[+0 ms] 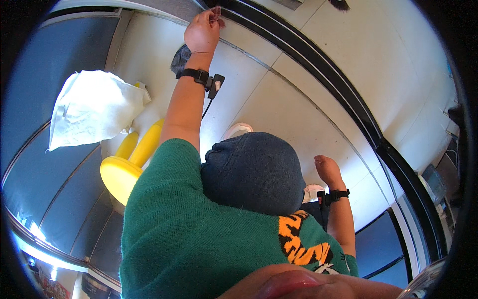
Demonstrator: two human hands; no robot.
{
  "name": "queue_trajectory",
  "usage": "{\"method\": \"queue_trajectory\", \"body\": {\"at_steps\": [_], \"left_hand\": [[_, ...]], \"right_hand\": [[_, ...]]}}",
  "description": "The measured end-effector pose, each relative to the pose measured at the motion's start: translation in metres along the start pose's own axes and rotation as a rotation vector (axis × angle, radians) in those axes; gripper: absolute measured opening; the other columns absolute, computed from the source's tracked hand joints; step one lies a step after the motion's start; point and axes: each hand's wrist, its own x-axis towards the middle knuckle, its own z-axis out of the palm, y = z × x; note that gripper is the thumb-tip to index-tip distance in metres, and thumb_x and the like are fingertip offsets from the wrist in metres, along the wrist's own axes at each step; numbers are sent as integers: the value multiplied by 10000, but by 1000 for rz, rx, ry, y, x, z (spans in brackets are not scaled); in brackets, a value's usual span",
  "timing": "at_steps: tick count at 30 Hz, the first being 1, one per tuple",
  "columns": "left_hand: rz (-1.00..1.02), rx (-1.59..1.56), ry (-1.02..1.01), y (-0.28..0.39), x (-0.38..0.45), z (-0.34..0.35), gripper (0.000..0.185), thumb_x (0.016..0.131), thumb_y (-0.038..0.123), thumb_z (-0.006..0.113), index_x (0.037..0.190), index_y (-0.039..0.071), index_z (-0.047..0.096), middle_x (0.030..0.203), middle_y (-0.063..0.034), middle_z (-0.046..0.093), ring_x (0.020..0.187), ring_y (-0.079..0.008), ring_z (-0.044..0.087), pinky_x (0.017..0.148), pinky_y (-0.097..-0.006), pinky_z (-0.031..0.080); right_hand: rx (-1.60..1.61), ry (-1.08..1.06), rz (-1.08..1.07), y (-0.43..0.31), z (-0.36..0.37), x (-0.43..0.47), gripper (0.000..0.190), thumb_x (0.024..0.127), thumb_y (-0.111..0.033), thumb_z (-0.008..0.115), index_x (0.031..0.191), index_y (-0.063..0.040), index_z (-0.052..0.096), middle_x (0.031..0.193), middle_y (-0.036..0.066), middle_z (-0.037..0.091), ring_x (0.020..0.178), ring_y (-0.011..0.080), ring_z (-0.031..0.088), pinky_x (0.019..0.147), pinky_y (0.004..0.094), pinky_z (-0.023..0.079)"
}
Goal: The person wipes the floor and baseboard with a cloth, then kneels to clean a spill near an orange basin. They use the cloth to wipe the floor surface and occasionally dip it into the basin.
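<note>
My left hand (pixel 203 31) reaches far forward and pinches a crumpled reddish-brown cloth (pixel 217 15) beside the black floor track. Under that wrist lies a dark grey patterned thing, perhaps cloth (pixel 180 59), partly hidden by the arm. My right hand (pixel 328 170) hangs over the pale tiled floor on the right, its fingers curled; whether anything is between them cannot be told. Each wrist wears a black strap with a small device. Between my arms is a knee in dark blue fabric (pixel 257 172), with pale pink footwear (pixel 239 129) partly showing beyond it.
A black track (pixel 336 82) curves across the floor. At the left, a yellow plastic stool (pixel 119 175) shows its legs, near a white bag-like sheet (pixel 95 108). Dark blue panels (pixel 78 179) stand at the far left. More tiled floor (pixel 377 52) lies beyond the track.
</note>
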Motion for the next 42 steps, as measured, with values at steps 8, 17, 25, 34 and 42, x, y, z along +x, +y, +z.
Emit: {"method": "queue_trajectory", "body": {"at_steps": [8,17,25,34,42], "left_hand": [[22,390,-377,8,5,18,232,1012,154,479,1145,108,663,1026,-103,727,859,-286,725,733,-432,592],[-235,255,-331,22,4,28,300,1074,223,425,1189,66,653,1098,-190,706,954,-323,719,820,-446,578],[-141,220,-457,21,8,19,327,990,162,510,1293,63,582,1150,-176,681,988,-349,706,841,-458,573],[-3,65,-462,17,-17,28,378,1004,187,467,1374,154,538,1225,-120,697,979,-353,731,815,-482,589],[22,450,-395,-5,-4,56,371,963,217,569,1305,77,538,1051,-125,718,759,-284,756,592,-440,595]], "right_hand": [[13,29,-41,-14,-3,4,228,953,-204,613,1094,-74,737,1044,204,740,999,405,694,878,488,557],[8,-7,35,-9,-4,3,256,953,-211,609,1113,-59,739,1060,209,738,1017,408,691,895,481,556],[19,9,17,-9,-2,4,234,949,-181,622,1090,-44,748,1046,208,745,1009,394,705,891,439,561],[29,15,-31,-15,4,8,260,956,-218,602,1098,-55,745,1062,206,738,1021,404,690,902,478,552],[1,4,18,4,3,-2,261,955,-212,606,1109,-54,746,1075,210,736,1028,407,688,904,479,551]]}}
